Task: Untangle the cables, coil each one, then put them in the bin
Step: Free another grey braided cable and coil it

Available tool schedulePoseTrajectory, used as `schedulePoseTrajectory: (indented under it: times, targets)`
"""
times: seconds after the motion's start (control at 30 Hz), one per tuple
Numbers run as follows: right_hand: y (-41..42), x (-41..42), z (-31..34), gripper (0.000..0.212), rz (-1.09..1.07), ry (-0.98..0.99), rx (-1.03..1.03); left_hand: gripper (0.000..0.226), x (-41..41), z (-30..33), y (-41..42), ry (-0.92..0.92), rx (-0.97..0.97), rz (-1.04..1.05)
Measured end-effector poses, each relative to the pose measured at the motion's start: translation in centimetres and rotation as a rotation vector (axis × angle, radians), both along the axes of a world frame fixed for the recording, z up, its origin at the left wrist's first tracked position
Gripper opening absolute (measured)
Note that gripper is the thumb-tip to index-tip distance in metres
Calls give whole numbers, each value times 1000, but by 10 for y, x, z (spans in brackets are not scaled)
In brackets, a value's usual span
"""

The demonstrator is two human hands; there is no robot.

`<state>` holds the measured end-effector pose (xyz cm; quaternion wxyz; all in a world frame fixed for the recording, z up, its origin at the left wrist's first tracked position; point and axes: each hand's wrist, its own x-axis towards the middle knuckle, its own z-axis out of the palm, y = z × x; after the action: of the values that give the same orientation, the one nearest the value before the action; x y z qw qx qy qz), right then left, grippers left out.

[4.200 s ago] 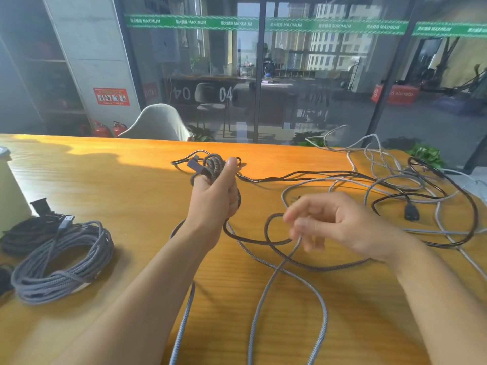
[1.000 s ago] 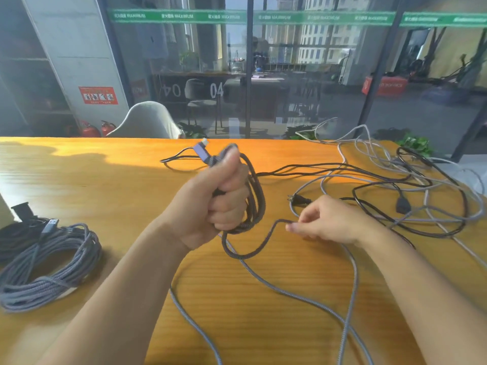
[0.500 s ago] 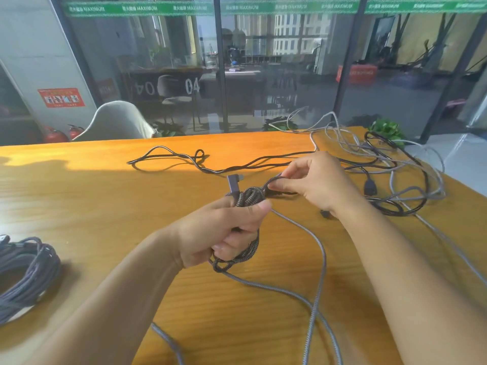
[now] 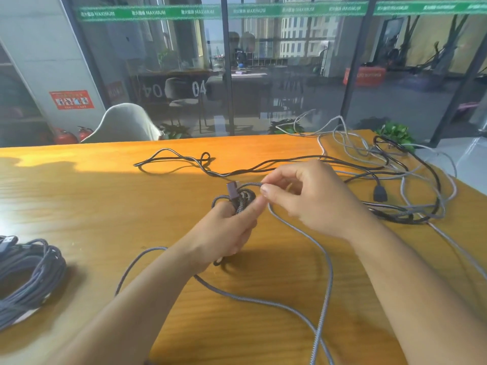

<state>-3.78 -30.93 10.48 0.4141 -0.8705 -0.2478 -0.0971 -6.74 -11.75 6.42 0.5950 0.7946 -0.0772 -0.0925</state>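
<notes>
My left hand (image 4: pixel 226 233) grips a small coil of grey braided cable (image 4: pixel 241 200) above the middle of the wooden table (image 4: pixel 79 196); its angled plug (image 4: pixel 232 190) sticks up from the coil. My right hand (image 4: pixel 308 198) pinches the same cable's strand just right of the coil, thumb and forefinger together. The loose length (image 4: pixel 325 280) runs down from that pinch and loops over the table toward me. A thin black cable (image 4: pixel 184 160) lies stretched across the table behind my hands.
A tangle of grey and black cables (image 4: pixel 411 191) covers the far right of the table, with a black plug (image 4: pixel 380 193) in it. A finished grey coil (image 4: pixel 29 277) lies at the left edge. A white chair (image 4: pixel 123 125) and glass wall stand behind.
My right hand has brought the strand up to the coil and now pinches it beside the plug. The left hand keeps its grip on the coil. The view has shifted slightly.
</notes>
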Motion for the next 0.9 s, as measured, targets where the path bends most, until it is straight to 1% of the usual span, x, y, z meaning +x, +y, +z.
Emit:
schedulePoseTrajectory:
  times: [0.13, 0.27, 0.33, 0.4, 0.53, 0.7, 0.77, 0.9]
  targets:
    - [2, -9, 2, 24, 170, 172, -38, 65, 2, 12, 18, 50, -288, 166]
    - [13, -19, -4, 26, 358, 305, -133, 64, 8, 12, 34, -3, -471, 330]
    - [25, -25, -12, 26, 457, 341, -168, 61, 10, 9, 37, -12, -523, 352]
    - [36, -30, -21, 27, 524, 381, -175, 51, 12, 9, 38, -17, -600, 353]
    - [45, -30, -31, 27, 567, 480, -86, 45, 11, 13, 40, -64, -726, 302]
    - [48, -24, -44, 29, 557, 462, -95, 44, 5, 22, 33, -110, -736, 278]
    - [49, -20, -49, 30, 532, 406, -131, 44, 2, 24, 34, -109, -757, 255]
    - [40, -5, -50, 47, 436, 260, -263, 45, -3, 32, 43, -60, -823, 129]
